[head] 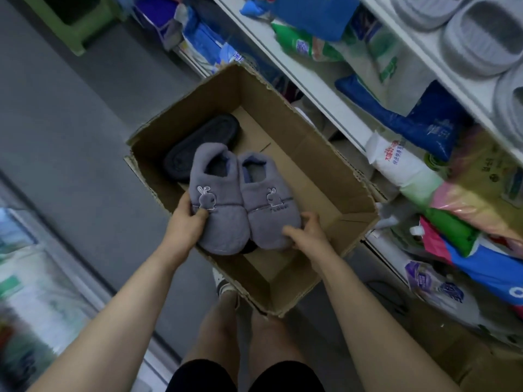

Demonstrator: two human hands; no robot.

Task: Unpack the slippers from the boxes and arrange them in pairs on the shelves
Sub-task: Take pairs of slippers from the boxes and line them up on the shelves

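— Slippers (266, 222), the two grey fleece ones with a rabbit stitched on each: where are they sitting?

— They are being held side by side, touching each other, toes pointing back toward the person, just above the open cardboard box (285, 120).

— And what are the hands doing?

— The left hand (186, 219) is gripping the outer edge of one slipper, with the thumb pressing on top near the rabbit and the fingers going underneath. The right hand (308, 230) is holding the toe of the other one, with the thumb lying across the top and the fingers curling round its outer side. Both hands are partly closed, each round its own slipper.

— Is anything else lying in the box?

— A dark slipper (203, 148) is lying on the box floor, close to the left wall and partly hidden behind the grey pair.

— What is standing around it?

— The box is sitting on the floor just beside white shelves (325, 89) on the right. Pale slippers (481, 43) are lining the top shelf, and plastic bags (424, 120) are crowding the shelves below it. A green stool (73, 24) is standing well apart, at the far left.
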